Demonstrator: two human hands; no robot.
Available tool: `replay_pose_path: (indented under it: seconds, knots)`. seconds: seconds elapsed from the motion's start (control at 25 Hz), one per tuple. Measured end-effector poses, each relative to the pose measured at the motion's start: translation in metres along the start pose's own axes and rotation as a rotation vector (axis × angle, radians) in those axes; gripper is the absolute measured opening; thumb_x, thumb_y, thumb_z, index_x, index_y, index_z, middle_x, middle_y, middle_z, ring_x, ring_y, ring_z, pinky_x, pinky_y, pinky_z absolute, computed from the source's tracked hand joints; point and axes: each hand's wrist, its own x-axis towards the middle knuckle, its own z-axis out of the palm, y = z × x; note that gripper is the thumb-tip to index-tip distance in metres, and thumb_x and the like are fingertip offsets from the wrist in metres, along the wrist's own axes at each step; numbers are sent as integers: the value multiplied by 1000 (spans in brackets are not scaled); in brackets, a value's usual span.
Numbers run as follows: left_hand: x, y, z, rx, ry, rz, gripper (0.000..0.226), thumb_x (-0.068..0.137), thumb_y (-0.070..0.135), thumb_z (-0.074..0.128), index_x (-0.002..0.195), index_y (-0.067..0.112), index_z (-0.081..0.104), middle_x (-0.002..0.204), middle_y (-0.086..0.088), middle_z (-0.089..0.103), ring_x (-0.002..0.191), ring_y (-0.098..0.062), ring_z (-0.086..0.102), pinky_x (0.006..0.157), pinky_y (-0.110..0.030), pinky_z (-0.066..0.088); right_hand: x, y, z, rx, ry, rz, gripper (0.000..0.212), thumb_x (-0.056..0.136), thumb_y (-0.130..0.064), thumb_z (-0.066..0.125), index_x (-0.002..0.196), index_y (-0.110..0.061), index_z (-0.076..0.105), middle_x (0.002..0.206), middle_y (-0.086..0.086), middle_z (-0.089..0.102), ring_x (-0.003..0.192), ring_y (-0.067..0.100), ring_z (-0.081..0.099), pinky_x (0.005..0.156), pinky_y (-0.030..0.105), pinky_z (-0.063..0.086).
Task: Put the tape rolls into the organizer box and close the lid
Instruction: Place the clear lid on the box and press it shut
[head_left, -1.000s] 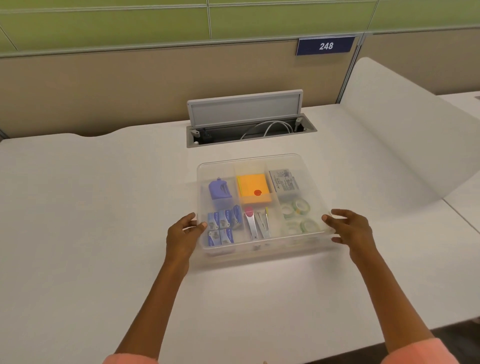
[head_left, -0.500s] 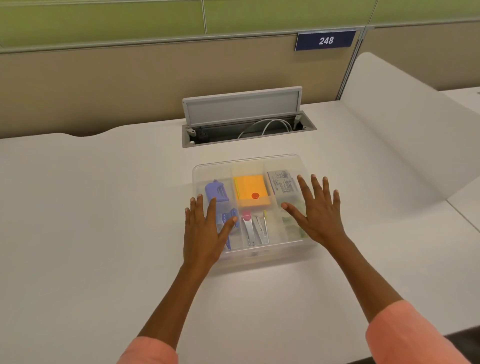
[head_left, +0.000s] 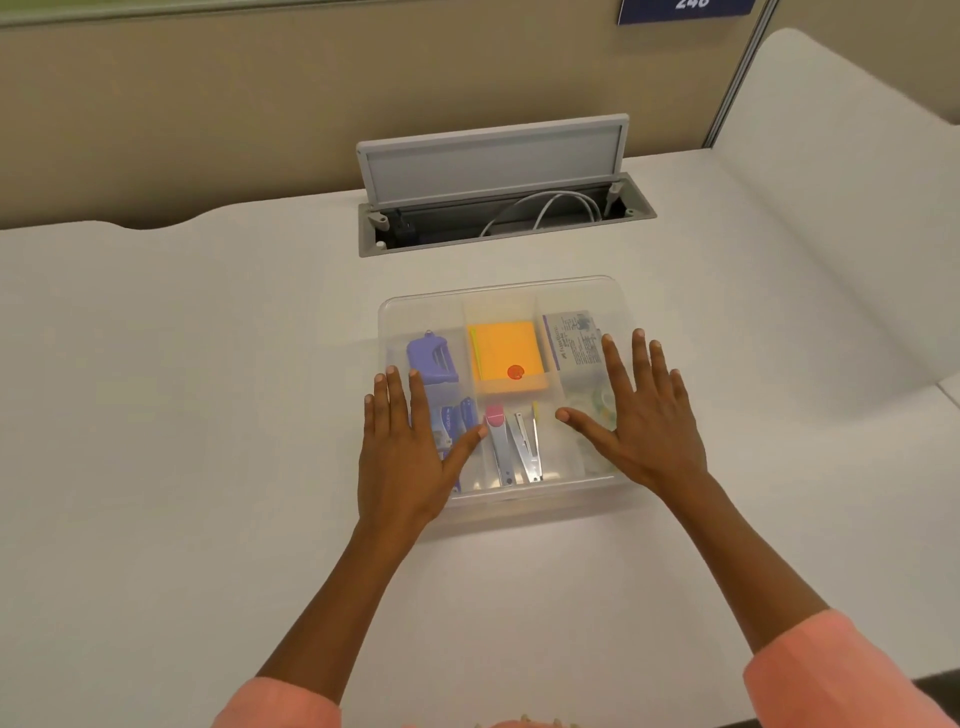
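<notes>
The head view shows a white table (head_left: 208, 415) carrying a clear organizer box (head_left: 498, 312), its translucent lid (head_left: 519, 296) already lying over the compartments. Both hands lie flat and open on that lid, fingers spread, gripping nothing: the left hand (head_left: 410, 457) over the near-left corner, the right hand (head_left: 644, 426) over the near-right side. The tape rolls (head_left: 589, 402) show faintly through the lid just beside the right thumb, partly under that palm, so they appear to be stowed. Between the two thumbs lie metal staple removers (head_left: 514, 447); beyond the fingertips sit orange sticky notes (head_left: 506, 356). The step in hand looks like pressing the lid shut. Done well, both palms should push evenly downward, then work toward the far corners, since whether the far edge has seated cannot be told.
</notes>
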Motion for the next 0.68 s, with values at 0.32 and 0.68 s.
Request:
replay_pose_path:
  seconds: [0.32,0.68]
  knots:
    - [33,8,-19,47,53,-45,110,59,86,-10,140,19,25,144,-21,36,132,-37,31,112,-50,22,31,3,-9,92,-13,-43,106,59,-90,-2,146,-30,-9,159,11,-6,147,32,-6,119,48,2]
    - [110,-8,-12,-30,-86,16,128,40,92,-18,144,21,6,157,-7,-1,145,-26,-4,116,-44,-5,116,-1,-14,106,-78,-169,81,84,-62,39,148,-23,7,160,7,-1,147,26,-3,120,44,6]
